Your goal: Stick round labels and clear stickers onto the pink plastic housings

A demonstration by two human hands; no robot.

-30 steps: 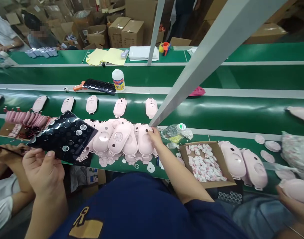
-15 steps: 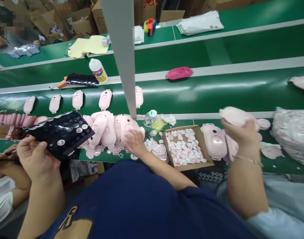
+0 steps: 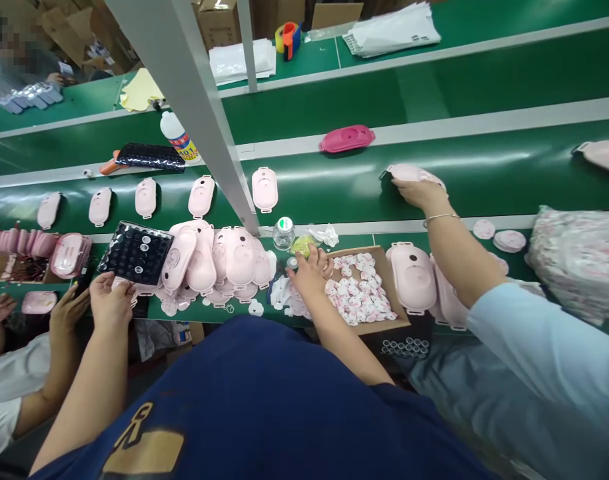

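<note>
My left hand (image 3: 112, 303) grips the near edge of a black sheet (image 3: 129, 250) with rows of round spots and a few clear discs on it. My right hand (image 3: 310, 277) is spread, palm down, at the left edge of a cardboard box (image 3: 384, 323) of small white and pink printed pieces (image 3: 359, 300). Its fingertips are close to a small clear round piece (image 3: 292, 262) and a bag of yellow-green bits (image 3: 303, 245); contact is unclear. A clear jar (image 3: 284, 235) stands just beyond. Pink plastic shells (image 3: 242, 260) lie heaped between my hands.
A co-worker's hand (image 3: 422, 193) at right holds a pink shell (image 3: 409, 173) over the green belt (image 3: 324, 193). Another person's hand (image 3: 69, 308) is at left. A grey post (image 3: 184, 87) rises ahead. A white bottle (image 3: 179, 139) and a magenta shell (image 3: 347, 139) stand beyond.
My left hand has brought the black sheet rightward and lower. My right hand has left the pink shells and moved right to the box. The co-worker's hand has carried a shell to the belt.
</note>
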